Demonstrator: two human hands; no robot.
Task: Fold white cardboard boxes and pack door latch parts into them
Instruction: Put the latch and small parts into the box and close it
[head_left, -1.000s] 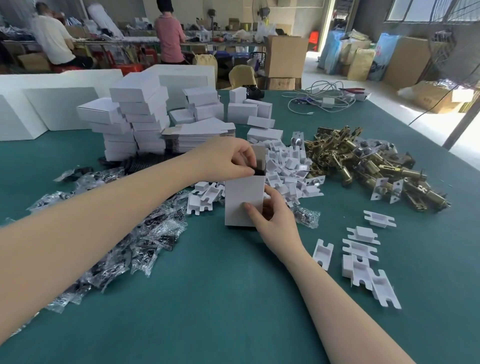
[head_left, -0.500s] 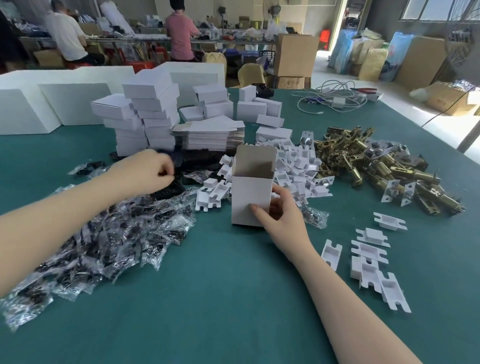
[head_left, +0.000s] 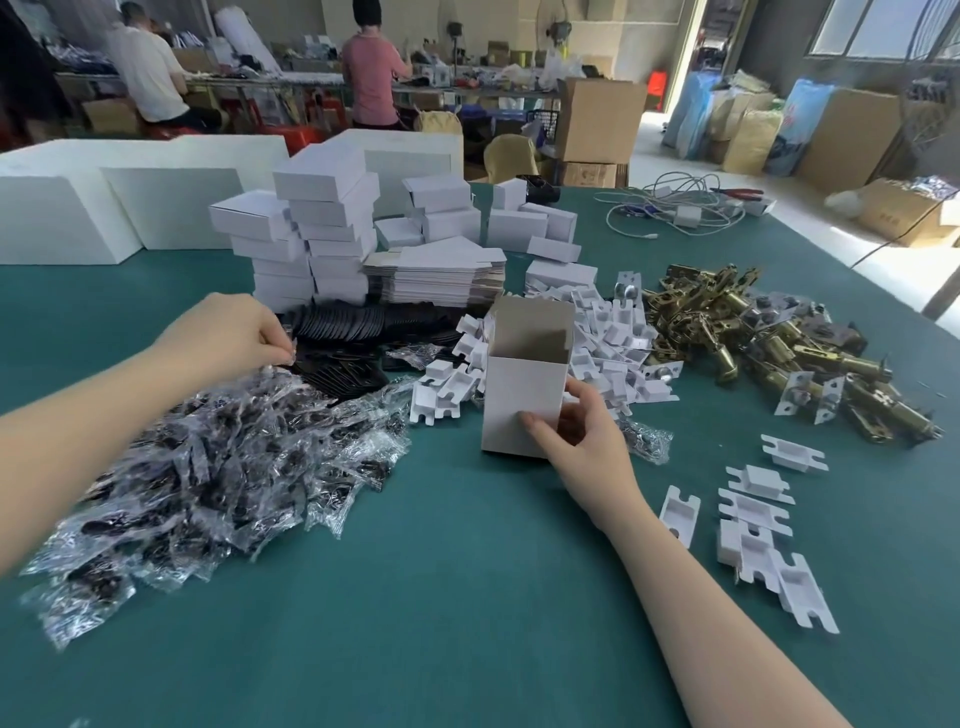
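A white cardboard box (head_left: 519, 395) stands upright on the green table with its top flaps open. My right hand (head_left: 576, 441) grips its lower right corner, thumb on the front face. My left hand (head_left: 234, 338) is over the top of the heap of clear plastic screw packets (head_left: 208, 467) and pinches one packet (head_left: 288, 358) at its edge. Behind the box lies a pile of white cardboard inserts (head_left: 597, 348). Brass door latch parts (head_left: 779, 348) are heaped to the right.
Stacks of folded white boxes (head_left: 311, 228) and flat box blanks (head_left: 436, 275) stand at the back, with black plates (head_left: 353, 332) in front. Loose white inserts (head_left: 753, 519) lie at right. Cables (head_left: 675, 208) lie far right. Two people work at far tables.
My left hand left the box's open top and moved left to the packet heap, where it now pinches a packet. My right hand kept holding the box.
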